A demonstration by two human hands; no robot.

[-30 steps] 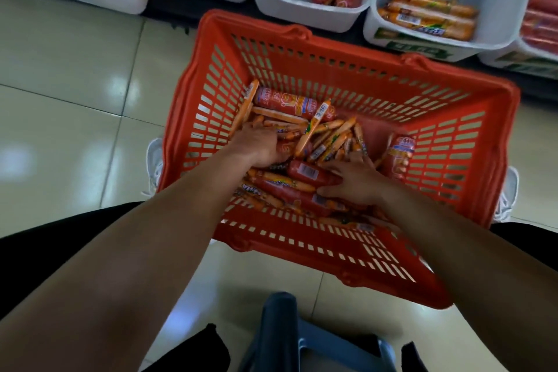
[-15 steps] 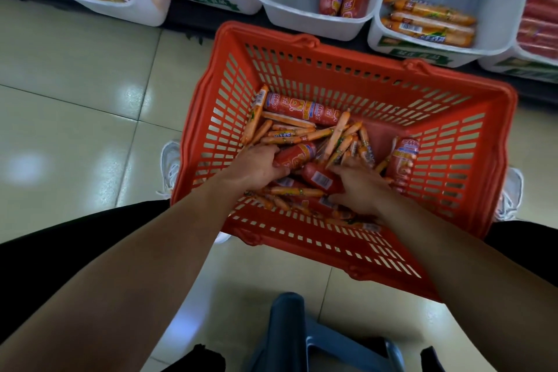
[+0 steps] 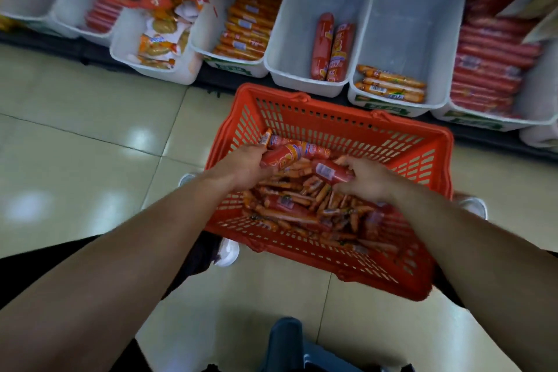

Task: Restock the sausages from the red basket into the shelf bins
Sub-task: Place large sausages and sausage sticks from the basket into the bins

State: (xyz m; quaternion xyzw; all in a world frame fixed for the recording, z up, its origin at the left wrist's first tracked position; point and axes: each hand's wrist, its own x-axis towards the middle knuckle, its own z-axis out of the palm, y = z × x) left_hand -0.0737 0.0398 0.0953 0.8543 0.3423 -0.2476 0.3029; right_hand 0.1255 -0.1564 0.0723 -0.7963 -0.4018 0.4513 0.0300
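The red basket [image 3: 416, 166] stands on the floor between my feet, holding several thin orange sausages [image 3: 305, 205] and thicker red ones. My left hand [image 3: 244, 169] grips a thick red sausage [image 3: 285, 155] lifted above the pile. My right hand [image 3: 367, 180] grips another thick red sausage [image 3: 330, 172] with a white barcode label. Straight ahead a white shelf bin [image 3: 280, 48] holds two thick red sausages [image 3: 332, 48] standing on end. The bin to its right [image 3: 437, 48] holds a few orange sausages [image 3: 389, 83] at its front.
More white bins line the shelf: orange sausages [image 3: 247, 27] left of centre, snack packets [image 3: 160, 39] further left, stacked red sausages [image 3: 489, 66] at the right. Pale floor tiles [image 3: 90, 130] spread to the left. A dark blue stool [image 3: 287, 344] sits below me.
Both hands have risen out of the pile, each now holding a thick red sausage. My head has tilted up, bringing more of the shelf bins into view.
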